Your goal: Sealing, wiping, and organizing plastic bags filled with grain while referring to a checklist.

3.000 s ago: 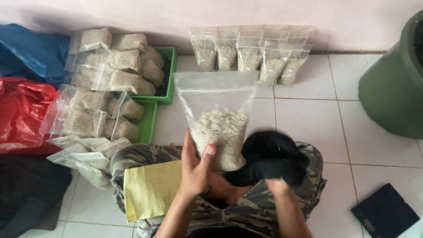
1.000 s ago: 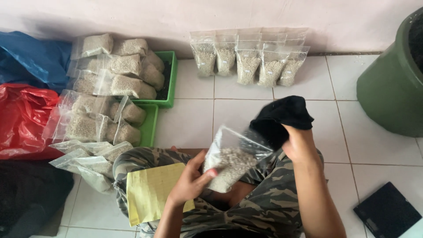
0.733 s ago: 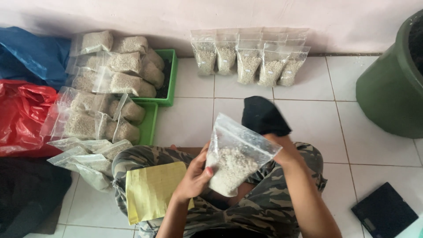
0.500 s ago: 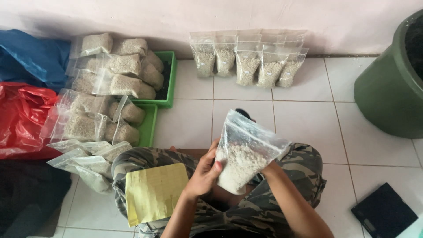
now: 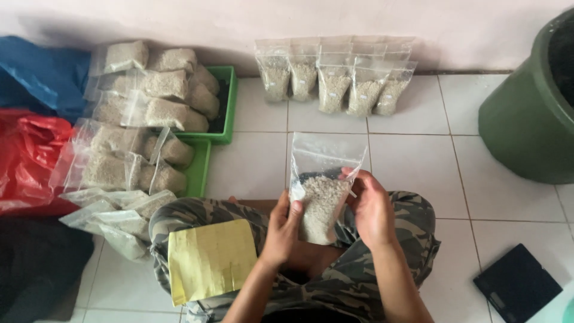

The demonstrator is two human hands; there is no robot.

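Above the lap, the left hand (image 5: 282,226) and right hand (image 5: 372,206) each pinch a side of a clear plastic bag (image 5: 321,186), half full of pale coarse granules. Beyond, five filled bags (image 5: 333,78) lean against the wall.

A home floor serving as a small packing spot: white floor tiles (image 5: 257,161) meet a plain pale wall (image 5: 299,18) at the top of the frame. Filled clear bags (image 5: 335,84) lean in a row against the wall, more are heaped on green trays (image 5: 224,107) at upper left, beside red (image 5: 30,155) and blue plastic sacks (image 5: 48,75). A green bin (image 5: 532,119) stands at right, a black scale (image 5: 517,290) at lower right.
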